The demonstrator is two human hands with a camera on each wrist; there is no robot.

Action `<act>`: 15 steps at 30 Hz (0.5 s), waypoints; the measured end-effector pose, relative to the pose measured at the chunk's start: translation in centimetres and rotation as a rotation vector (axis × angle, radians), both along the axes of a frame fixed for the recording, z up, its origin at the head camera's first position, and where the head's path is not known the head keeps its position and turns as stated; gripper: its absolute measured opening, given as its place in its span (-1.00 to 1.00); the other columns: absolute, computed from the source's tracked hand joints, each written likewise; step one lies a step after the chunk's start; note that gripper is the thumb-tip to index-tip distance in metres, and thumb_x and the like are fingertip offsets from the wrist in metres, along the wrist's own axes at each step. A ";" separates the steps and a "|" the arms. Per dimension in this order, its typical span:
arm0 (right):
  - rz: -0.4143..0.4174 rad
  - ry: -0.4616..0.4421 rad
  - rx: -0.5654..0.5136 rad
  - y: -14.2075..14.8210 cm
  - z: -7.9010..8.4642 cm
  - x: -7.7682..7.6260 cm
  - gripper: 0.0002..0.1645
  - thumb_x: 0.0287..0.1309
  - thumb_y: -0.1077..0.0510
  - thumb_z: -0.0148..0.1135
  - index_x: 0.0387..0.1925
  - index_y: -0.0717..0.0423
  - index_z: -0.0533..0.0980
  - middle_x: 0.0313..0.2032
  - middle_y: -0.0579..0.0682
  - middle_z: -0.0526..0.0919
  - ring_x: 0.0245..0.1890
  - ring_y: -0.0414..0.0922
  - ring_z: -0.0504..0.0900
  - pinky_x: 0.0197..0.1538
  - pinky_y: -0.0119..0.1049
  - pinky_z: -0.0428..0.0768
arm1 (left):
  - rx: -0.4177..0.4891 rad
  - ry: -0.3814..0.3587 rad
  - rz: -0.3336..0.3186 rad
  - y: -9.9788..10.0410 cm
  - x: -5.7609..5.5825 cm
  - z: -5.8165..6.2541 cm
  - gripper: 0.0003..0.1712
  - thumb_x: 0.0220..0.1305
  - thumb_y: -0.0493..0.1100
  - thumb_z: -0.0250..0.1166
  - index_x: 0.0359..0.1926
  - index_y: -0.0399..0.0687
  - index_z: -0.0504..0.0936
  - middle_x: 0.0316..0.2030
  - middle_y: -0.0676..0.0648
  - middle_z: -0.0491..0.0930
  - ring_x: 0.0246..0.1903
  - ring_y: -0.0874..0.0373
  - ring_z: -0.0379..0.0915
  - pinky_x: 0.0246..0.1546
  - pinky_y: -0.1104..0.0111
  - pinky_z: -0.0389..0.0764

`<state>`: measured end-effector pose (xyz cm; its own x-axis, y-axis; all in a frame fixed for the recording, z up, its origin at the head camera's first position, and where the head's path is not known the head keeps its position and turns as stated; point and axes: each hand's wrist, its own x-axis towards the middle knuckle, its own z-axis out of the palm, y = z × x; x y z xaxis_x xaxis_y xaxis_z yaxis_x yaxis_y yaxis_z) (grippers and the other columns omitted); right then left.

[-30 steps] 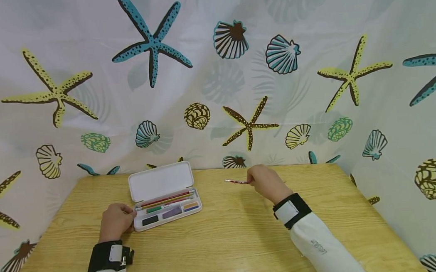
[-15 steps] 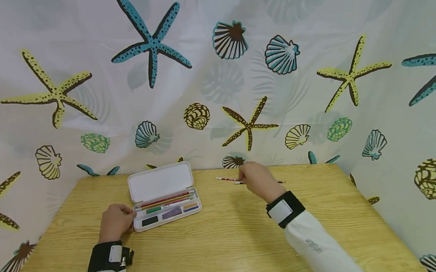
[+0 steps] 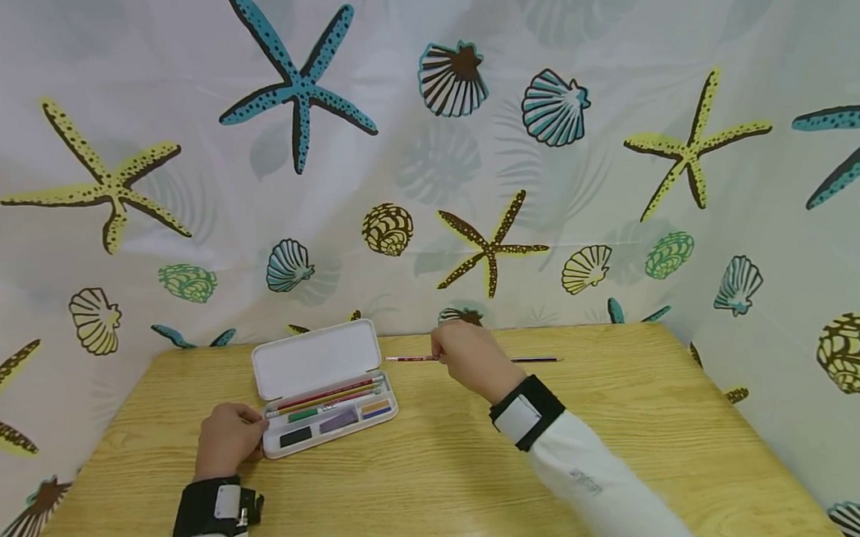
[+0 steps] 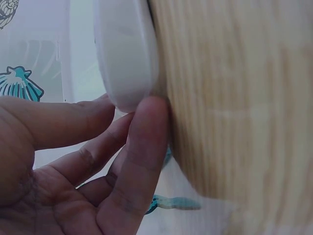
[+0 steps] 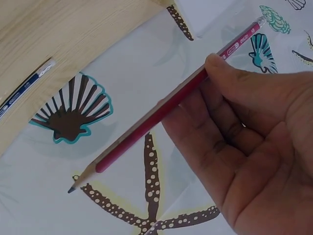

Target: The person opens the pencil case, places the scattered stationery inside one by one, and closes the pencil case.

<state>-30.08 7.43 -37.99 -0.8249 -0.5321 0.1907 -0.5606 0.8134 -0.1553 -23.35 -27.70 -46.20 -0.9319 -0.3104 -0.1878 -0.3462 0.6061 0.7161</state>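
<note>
A white pencil case (image 3: pixel 317 359) lies on the table with its lid raised at the back. My left hand (image 3: pixel 226 439) holds the case's left end between thumb and fingers, as the left wrist view (image 4: pixel 128 73) of the case confirms. Above the table, right of the case, my right hand (image 3: pixel 472 358) pinches a red pencil (image 5: pixel 146 120) between thumb and fingers. Its white eraser end points left toward the case, and its sharpened tip shows in the right wrist view. A dark blue pencil (image 3: pixel 539 359) lies on the table behind the right hand, partly hidden by it.
Inside the case are red and yellow pencils (image 3: pixel 327 395), a green item (image 3: pixel 303 414), a black block (image 3: pixel 296 436), a purple piece (image 3: pixel 339 420) and an orange-and-blue block (image 3: pixel 376 407). A patterned curtain (image 3: pixel 393 156) rises behind the wooden table (image 3: pixel 428 482).
My right hand has moved left with the red pencil, bringing it close to the case and uncovering more of the dark blue pencil. The left hand and the case have stayed in place.
</note>
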 end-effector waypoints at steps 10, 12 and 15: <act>0.067 0.040 0.047 -4.1 -0.1 0.3 -0.94 0.28 0.28 0.39 -0.31 0.07 0.67 -0.32 -0.08 0.65 -0.26 -0.14 0.66 -0.19 -0.31 0.64 | 0.013 0.006 0.004 0.0 0.0 -0.1 -0.70 0.41 -0.27 0.26 -0.05 -0.53 0.59 -0.29 -0.34 0.57 -0.50 0.03 0.54 -0.51 0.35 0.59; 0.087 0.055 0.059 -5.0 -0.1 0.5 -0.94 0.28 0.28 0.39 -0.30 0.07 0.69 -0.32 -0.07 0.67 -0.26 -0.15 0.67 -0.19 -0.31 0.65 | 0.017 0.006 0.006 0.0 0.0 -0.1 -0.70 0.41 -0.27 0.26 -0.05 -0.53 0.59 -0.30 -0.34 0.57 -0.50 0.04 0.54 -0.51 0.35 0.60; 0.122 0.084 0.080 -6.5 -0.1 0.7 -0.93 0.26 0.31 0.40 -0.29 0.08 0.69 -0.32 -0.07 0.68 -0.26 -0.16 0.68 -0.19 -0.33 0.64 | 0.022 0.005 0.007 -0.1 0.0 -0.2 -0.71 0.41 -0.28 0.26 -0.06 -0.53 0.59 -0.29 -0.34 0.57 -0.50 0.03 0.54 -0.51 0.35 0.61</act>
